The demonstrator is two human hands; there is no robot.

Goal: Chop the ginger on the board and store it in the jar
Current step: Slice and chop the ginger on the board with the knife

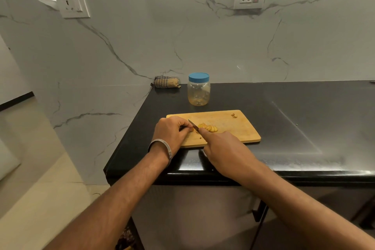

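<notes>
Two hands worked over a wooden board (229,128) that lay on a black counter (304,117), near its front-left corner. Behind the board stood the jar (198,91), its blue lid on, well apart from the cutting. A folded cloth (166,82) sat against the wall beyond it.

Chopping appeared to be the step in hand, and well along: a row of cut ginger slices (209,128) lay just right of the knife (193,125). The left hand (172,131) had its fingers curled together, pinching what looked like the last uncut nub of ginger against the board; that nub was mostly hidden. The right hand (223,146) was wrapped round the knife handle, forefinger stretched along the blade's back.

Next, I judged, the remaining nub needed slicing with fingertips kept tucked, then the jar unscrewed.
</notes>
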